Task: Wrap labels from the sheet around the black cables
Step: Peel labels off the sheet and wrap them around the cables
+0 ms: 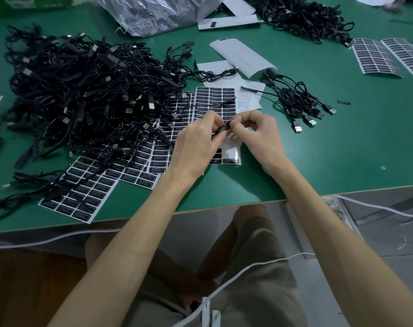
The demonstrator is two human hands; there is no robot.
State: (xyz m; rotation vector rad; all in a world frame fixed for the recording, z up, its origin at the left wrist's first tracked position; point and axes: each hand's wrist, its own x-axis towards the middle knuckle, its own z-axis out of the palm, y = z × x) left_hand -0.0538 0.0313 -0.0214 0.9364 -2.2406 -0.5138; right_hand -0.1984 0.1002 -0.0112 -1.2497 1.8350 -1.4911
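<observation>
Pinching one black cable (222, 129) between both hands, just above the label sheet (214, 97) at mid-table, in front of the person. The held stretch is short. Its long axis runs diagonally: low end toward the left hand, high end pointing up and away to the right. White print shows along it, a label (225, 126) lying lengthwise on the cable; how far round it is wrapped, cannot tell

Left hand (196, 140): fingers curled, thumb and fingertips gripping the lower-left end of the stretch. Right hand (255, 133): thumb and forefinger pinching the upper-right end, other fingers curled loosely underneath. Both hands closed on the same cable

Label sheet lies flat on the green table (354, 149), long side running away from the person. Rows of black labels fill its far part; bare white backing shows at the near right corner, under the right hand. More sheets (80, 192) fan out to the left, partly under the large tangle (82, 90) of black cables that fills the left side of the table

Small bunch (297, 100) of cables sits right of the sheet, well apart from the hands, USB plugs pointing toward the near right. Far pile (299, 15) at the back edge. Spare sheets (387, 55) far right. Blank backing strips (243, 57) lie behind the sheet. Crumpled plastic bag (153, 13) at the back
</observation>
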